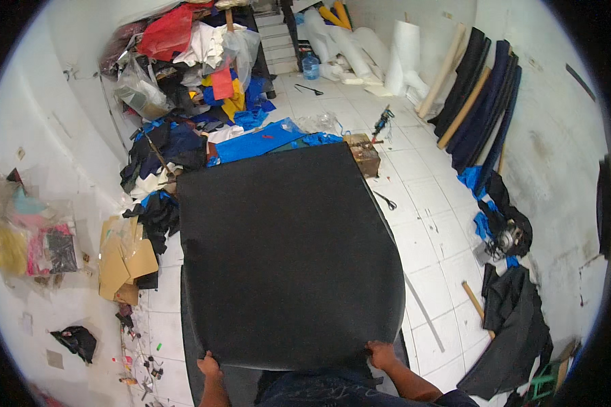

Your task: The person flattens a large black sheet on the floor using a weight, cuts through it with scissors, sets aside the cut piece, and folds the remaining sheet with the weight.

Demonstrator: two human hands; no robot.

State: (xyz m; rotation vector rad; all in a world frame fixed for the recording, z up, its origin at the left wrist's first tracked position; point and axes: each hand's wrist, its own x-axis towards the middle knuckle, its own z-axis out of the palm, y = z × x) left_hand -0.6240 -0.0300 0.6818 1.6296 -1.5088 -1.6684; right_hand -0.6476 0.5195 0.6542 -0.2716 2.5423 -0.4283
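A large black fabric sheet (288,258) spreads out in front of me, its near edge lifted slightly and bowed. My left hand (210,366) grips the near left corner, fingers closed over the edge. At the near right corner my right hand (381,355) pinches the same edge, thumb on top. Under the lifted edge shows another dark layer (234,388), close to my body. The undersides of both hands are hidden.
Scissors (385,199) and a long flat strip (426,313) lie on the white tiles at right. A wooden box (365,161) stands by the far right corner. Fabric scraps (166,146) heap at far left, cardboard pieces (119,261) nearer. Fabric rolls (485,108) lean on the right wall.
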